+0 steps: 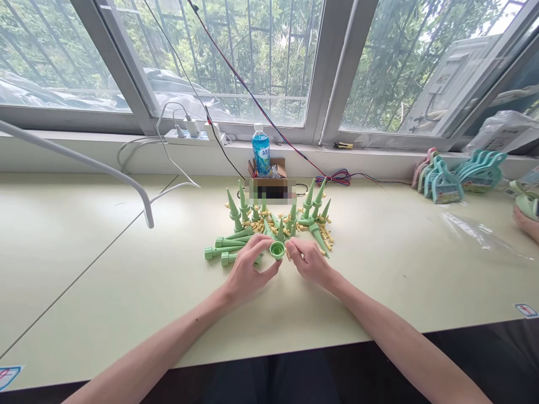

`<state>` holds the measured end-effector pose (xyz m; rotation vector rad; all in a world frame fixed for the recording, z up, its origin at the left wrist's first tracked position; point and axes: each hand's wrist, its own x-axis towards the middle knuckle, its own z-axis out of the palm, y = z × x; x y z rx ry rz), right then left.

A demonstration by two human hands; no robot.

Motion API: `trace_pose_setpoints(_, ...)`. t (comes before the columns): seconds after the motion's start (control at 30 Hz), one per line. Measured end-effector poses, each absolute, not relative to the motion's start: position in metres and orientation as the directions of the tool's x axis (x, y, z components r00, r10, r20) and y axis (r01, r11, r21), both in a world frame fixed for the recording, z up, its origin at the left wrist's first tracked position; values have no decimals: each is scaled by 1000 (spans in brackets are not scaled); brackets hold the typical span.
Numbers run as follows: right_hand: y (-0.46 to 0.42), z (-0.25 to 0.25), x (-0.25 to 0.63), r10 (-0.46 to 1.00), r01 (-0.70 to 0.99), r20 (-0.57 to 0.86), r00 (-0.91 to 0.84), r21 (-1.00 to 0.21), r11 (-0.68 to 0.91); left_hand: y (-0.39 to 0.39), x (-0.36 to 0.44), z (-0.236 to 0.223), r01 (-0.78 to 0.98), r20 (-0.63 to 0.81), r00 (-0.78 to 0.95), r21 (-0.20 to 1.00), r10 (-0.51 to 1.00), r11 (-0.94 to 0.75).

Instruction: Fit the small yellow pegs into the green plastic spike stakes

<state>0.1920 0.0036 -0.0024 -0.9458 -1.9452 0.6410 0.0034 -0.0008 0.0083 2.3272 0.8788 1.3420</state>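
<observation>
Steady hold, fine pinch

The left hand curls around a green plastic spike, its open end facing up; the right hand pinches what seems a small yellow fitting beside it. A level spike and straight fitting should help. Just beyond, loose spikes and yellow fittings crowd the reach; farther back, a blue-liquid bottle stands at a cardboard box.
</observation>
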Motion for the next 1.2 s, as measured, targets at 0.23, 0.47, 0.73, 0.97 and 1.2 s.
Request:
trace_pose_setpoints(0.23, 4, -2, 192, 809, 362, 464, -361, -730, 580, 2, 1, 2, 356, 677, 388, 516, 626, -779)
trace_pose_setpoints(0.47, 3, -2, 192, 808, 360, 467, -360, -730, 582, 0, 0, -2, 386, 671, 397, 496, 626, -778)
trace_pose_setpoints(0.73, 3, 0, 193, 801, 354, 505, -321, -721, 596, -2, 2, 1, 446, 686, 330, 492, 648, -748)
trace_pose_setpoints(0.97, 1, 2, 194, 778, 336, 563, -278, -702, 628, -1, -1, 6, 488, 612, 269, 579, 744, -653)
trace_pose_setpoints(1.2, 2, 2, 192, 773, 343, 545, -324, -694, 633, -4, -1, 10, 505, 513, 351, 601, 784, -619)
